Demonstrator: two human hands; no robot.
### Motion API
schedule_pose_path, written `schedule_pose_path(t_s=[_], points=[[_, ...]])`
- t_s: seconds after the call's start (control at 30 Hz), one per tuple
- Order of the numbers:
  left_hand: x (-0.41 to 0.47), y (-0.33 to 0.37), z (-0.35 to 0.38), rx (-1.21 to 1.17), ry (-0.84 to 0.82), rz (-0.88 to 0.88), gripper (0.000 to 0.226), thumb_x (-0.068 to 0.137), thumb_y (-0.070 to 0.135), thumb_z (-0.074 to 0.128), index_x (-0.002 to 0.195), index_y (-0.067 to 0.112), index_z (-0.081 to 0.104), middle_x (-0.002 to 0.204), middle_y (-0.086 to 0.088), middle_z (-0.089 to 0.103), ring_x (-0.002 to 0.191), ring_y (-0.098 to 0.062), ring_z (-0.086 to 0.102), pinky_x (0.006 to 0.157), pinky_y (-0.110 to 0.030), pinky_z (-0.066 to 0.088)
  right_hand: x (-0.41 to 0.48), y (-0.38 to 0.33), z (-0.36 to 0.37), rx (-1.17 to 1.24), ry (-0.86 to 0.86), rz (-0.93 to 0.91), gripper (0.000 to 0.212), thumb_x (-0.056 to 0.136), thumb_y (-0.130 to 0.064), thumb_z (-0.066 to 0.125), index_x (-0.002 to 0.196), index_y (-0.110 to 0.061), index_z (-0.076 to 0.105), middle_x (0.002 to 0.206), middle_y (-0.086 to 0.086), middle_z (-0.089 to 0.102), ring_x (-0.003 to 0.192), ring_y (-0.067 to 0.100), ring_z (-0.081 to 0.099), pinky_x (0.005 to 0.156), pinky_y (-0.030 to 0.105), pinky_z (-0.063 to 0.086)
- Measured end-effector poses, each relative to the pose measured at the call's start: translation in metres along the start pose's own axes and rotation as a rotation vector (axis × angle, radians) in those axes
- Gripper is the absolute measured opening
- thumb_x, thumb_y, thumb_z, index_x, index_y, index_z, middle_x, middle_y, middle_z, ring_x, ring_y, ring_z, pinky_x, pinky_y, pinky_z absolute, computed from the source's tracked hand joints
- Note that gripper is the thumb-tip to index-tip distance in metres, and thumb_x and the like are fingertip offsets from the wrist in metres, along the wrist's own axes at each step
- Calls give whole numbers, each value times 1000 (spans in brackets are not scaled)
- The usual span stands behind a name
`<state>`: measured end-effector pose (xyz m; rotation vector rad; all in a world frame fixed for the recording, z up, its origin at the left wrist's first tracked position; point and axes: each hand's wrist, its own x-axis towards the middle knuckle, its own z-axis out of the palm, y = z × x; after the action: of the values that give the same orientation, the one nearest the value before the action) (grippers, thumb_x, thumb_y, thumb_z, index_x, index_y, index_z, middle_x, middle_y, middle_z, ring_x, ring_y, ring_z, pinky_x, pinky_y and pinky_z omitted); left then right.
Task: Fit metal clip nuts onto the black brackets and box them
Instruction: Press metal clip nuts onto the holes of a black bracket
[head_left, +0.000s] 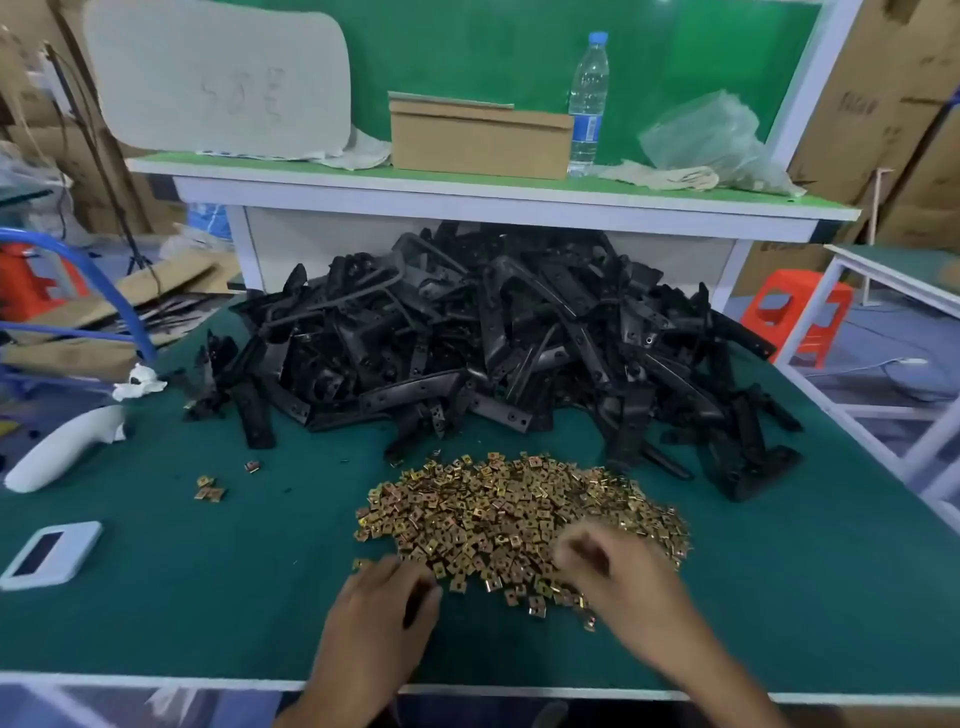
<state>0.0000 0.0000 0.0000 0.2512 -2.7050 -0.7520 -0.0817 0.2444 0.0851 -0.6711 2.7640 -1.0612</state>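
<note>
- The left hand (387, 592) rests on the green table (156, 597), close to the near edge. Its fingers are curled at the edge of the gold pile. There is a dark shape under the fingers, but I cannot tell if the hand holds anything.
- The right hand (618, 577) is on the near right side of the same pile. It looks blurry. Its fingers are bent down onto the gold bits, and I cannot tell if it has picked one up.
- The metal clip nuts (519, 514) lie in a big flat heap in the middle of the table, touching both hands. They are small, square and shiny gold.
- A few loose clip nuts (210, 488) lie alone off to the left.
- A small white gadget (49, 553) with a dark screen lies near the left edge. A white handle-shaped thing (62, 457) lies behind it.
- The black brackets (519, 338) are heaped in a big messy pile just behind the clip nuts.
- Behind the brackets is a raised shelf (467, 195) with a green top.
- A brown cardboard box (480, 137) sits in the middle of the shelf.
- A water bottle (587, 104) stands upright just right of the box. A crumpled plastic bag (711, 137) lies further right.
- An orange stool (795, 317) stands on the floor to the right of the table.
</note>
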Motion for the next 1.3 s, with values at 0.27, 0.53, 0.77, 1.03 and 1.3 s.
schedule_pose_path(t_s=[0.27,0.53,0.77,1.03,1.3], points=[[21,6,-4,-26,35,113,9,90,22,73,87,23,65,88,12,60,83,-14,54,72,-31,49,206,-10,19,-372,38,-28,29,103,-26,55,130,-18,58,128,3,60,123,27,50,97,44,48],[22,-3,1,-125,67,103,10,85,21,78,83,25,68,85,15,61,81,-11,57,74,-33,52,258,-2,57,-845,43,-68,38,101,-41,56,126,-12,55,122,7,67,120,32,49,97,40,39],[23,-3,1,-141,64,69,10,86,23,77,85,28,69,87,18,63,82,-7,55,74,-27,49,255,-27,17,-626,-22,0,37,100,-27,60,133,-11,54,133,14,53,118,39,56,87,42,47],[23,-1,-1,-170,33,6,5,90,24,74,90,28,71,92,16,64,87,-10,56,77,-30,48,220,-27,-16,-547,221,-97,21,102,-16,50,121,-12,40,98,10,62,75,36,60,60,41,46],[22,-2,0,-206,32,-44,13,87,25,78,88,34,69,89,24,59,86,0,55,71,-14,39,222,-13,-18,94,323,62,21,106,-32,47,124,-25,37,82,3,60,64,21,57,57,38,43]])
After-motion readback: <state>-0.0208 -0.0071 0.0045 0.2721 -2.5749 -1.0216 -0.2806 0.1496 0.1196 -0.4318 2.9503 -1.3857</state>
